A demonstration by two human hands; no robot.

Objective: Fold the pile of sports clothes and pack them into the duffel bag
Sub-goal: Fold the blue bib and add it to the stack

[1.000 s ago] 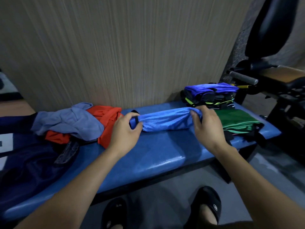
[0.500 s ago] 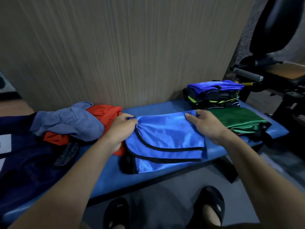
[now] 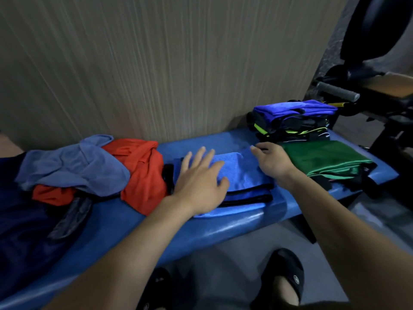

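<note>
Blue padded desk (image 3: 125, 229) against striped wall panel (image 3: 156, 63). Black gym machine (image 3: 375, 63) at right. Black slippers (image 3: 283, 274) on grey floor (image 3: 223, 260).

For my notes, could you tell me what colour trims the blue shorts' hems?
Black, along the blue shorts, clearest in the head view.

Left hand (image 3: 200, 183) covers the left part of the folded blue black-trimmed shiny garment (image 3: 242, 175); fabric beneath not visible. Dark navy fabric mass (image 3: 20, 238) cut off by left edge; cannot tell whether bag or clothing. 2 black slip-on sandals (image 3: 283, 276) cut by bottom edge. Lower layers of stacked folded clothes (image 3: 292, 121) too dark to separate. Whole frame slightly motion-blurred.
</note>
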